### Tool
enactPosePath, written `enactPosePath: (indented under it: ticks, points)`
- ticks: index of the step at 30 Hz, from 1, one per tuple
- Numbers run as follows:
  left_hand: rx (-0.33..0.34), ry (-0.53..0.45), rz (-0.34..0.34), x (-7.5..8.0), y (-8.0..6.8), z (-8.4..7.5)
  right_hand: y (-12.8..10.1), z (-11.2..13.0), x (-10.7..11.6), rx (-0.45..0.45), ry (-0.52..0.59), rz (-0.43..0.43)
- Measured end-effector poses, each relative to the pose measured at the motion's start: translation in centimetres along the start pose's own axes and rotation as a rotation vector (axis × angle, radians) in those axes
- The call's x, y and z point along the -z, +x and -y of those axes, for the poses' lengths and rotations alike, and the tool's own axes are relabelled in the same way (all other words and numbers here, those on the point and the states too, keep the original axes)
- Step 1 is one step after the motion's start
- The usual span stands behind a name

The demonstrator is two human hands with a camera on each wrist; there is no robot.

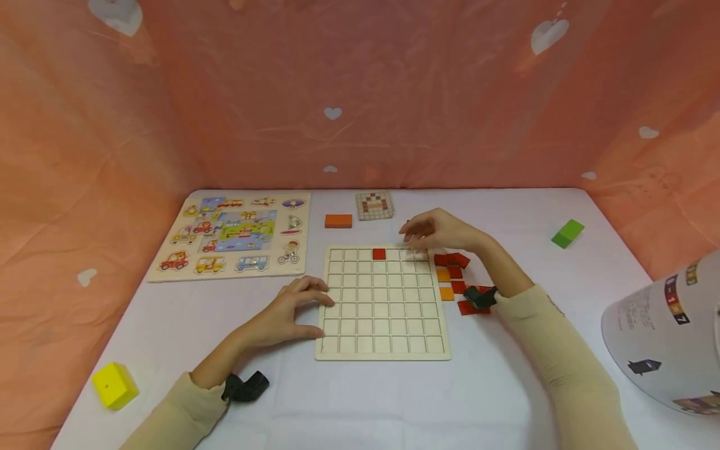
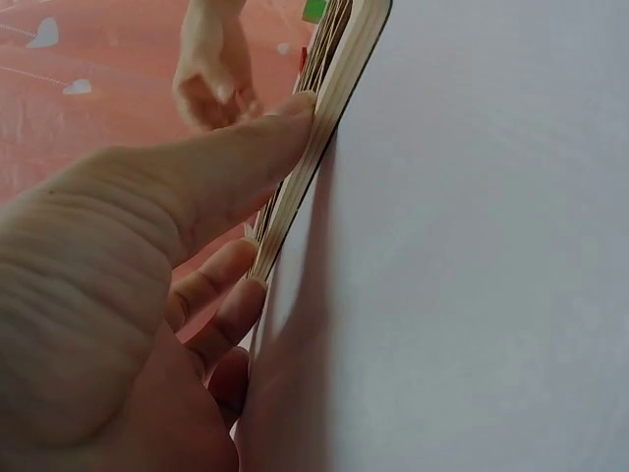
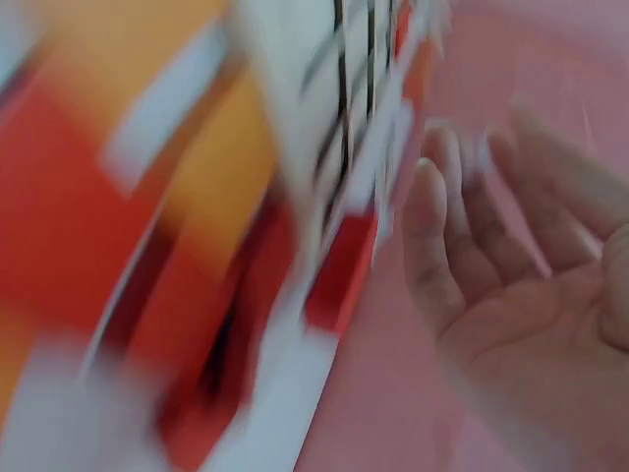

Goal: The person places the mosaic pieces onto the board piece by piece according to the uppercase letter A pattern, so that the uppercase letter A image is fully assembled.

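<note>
we log the scene from largest to smallest, taking the grid board [image 1: 382, 303] as our landmark on the white table [image 1: 506, 387]. left of the grid board lies the vehicle puzzle [image 1: 236, 236]; behind it sit a small pattern card [image 1: 374, 205] and an orange block [image 1: 338, 220]; well off to its right is a green block [image 1: 568, 233], and near its left front a yellow block [image 1: 115, 385]. the board is almost bare: one red tile [image 1: 379, 254] sits in the top row, fourth cell from the left. just beside the board's right edge lies the loose pile of red and orange tiles [image 1: 454, 281]. our left hand [image 1: 287, 315] rests on the board's left edge, fingers spread and relaxed; the left wrist view shows the thumb [image 2: 246, 147] pressed against the rim, steadying it, gripping nothing. our right hand [image 1: 435, 230] hovers over the board's top right corner, fingers loosely extended; the right wrist view is blurred but the palm [image 3: 531, 295] looks empty, so we read it as released. judgement: filling is at its start, one tile laid, and the hand is between placements. the next move seems to call for picking a single tile from the pile beside the right edge with a fingertip pinch, checking its colour against the pattern card, and seating it flat in the matching cell.
</note>
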State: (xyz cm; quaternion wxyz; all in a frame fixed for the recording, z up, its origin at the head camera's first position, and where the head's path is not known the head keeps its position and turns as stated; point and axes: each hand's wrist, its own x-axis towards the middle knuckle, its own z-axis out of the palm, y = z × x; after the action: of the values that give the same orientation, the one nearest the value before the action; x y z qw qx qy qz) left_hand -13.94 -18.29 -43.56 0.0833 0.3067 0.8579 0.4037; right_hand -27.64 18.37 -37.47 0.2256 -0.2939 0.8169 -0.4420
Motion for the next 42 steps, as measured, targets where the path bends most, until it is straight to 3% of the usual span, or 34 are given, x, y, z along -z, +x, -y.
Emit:
enactPosePath:
  ticks: [5,9,21,25,33,37,42]
  points:
    - [-0.012,0.013,0.008,0.1,0.1,-0.2,-4.4,-2.4,2.7,-0.116,-0.025,-0.055]
    - [-0.023,0.021,0.009,0.1,0.0,-0.3,-6.1,-3.9,3.1,-0.155,-0.044,-0.06]
    - [-0.031,0.009,0.001,0.0,-0.2,-0.3,-6.3,-5.1,2.1,-0.061,-0.114,-0.072]
    - [-0.034,0.004,0.002,0.0,-0.1,-0.3,-6.3,-5.0,2.1,-0.076,-0.111,-0.052]
    - [-0.032,0.013,0.0,-0.1,0.0,-0.3,-4.1,-2.5,1.4,-0.082,-0.057,-0.135]
    - [-0.03,0.011,0.001,-0.1,0.0,-0.3,-1.1,-0.4,-0.5,-0.007,-0.029,-0.148]
    - [-0.032,0.007,0.006,-0.1,0.1,-0.3,2.5,1.5,-3.8,0.056,0.009,-0.087]
